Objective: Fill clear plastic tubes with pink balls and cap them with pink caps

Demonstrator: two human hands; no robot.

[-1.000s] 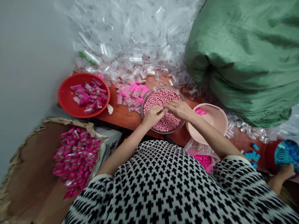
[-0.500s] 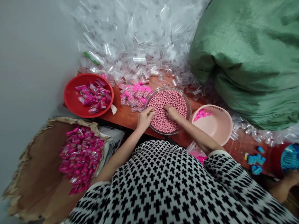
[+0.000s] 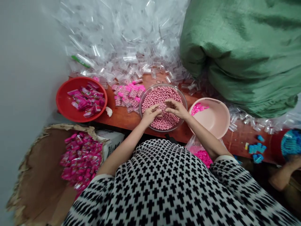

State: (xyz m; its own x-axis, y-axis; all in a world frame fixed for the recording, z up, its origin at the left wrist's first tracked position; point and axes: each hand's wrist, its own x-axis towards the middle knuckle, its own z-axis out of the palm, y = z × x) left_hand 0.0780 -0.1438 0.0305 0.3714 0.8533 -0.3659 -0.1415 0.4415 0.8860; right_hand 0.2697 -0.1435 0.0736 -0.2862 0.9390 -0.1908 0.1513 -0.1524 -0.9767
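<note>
Brown desk (image 3: pixel 122 121), bowl (image 3: pixel 179 123) of beads (image 3: pixel 164 124) under the fingers. Left hand (image 3: pixel 149 116) pinches a clear tub (image 3: pixel 162 107); right hand (image 3: pixel 178 110) has fingers apart. Hold low so spills drop back.

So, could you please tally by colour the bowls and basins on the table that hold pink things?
Red bowl: 1
Grey-rimmed bowl: 1
Pale pink basin: 1
Total: 3

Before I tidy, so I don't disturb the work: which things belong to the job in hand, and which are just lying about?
Likely in the job:
pink beads
round bowl
bead-filled containers
pink pieces
pale basin

Seemingly lying about:
white scrap
green item
</note>
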